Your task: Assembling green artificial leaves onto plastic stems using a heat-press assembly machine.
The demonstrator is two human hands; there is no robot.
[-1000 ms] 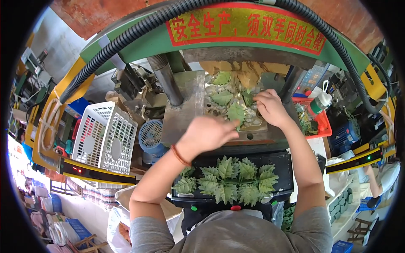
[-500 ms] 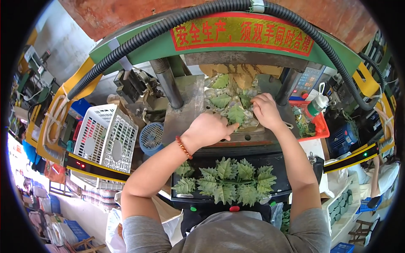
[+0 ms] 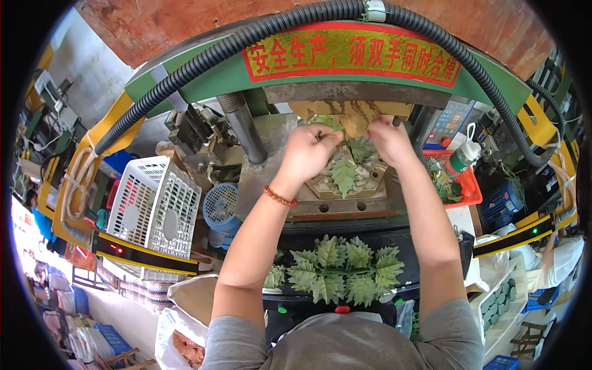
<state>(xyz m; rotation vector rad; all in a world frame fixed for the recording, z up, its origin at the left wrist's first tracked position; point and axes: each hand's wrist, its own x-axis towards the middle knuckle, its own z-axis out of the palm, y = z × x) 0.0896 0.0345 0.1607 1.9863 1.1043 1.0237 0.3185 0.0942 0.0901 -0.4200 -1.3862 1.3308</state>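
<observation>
The left hand (image 3: 306, 150) and right hand (image 3: 387, 139) are reaching deep under the press, fingers pinched on green leaves (image 3: 345, 176) lying in the mould (image 3: 370, 185); the exact hold is hidden. Leaves are best seated flat before the hands withdraw.

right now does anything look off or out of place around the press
Nothing looks spilled or broken. Both hands, left hand and right hand, reach in under the press head, at the green leaves on the mould. The leaf pile lies tidy.
</observation>
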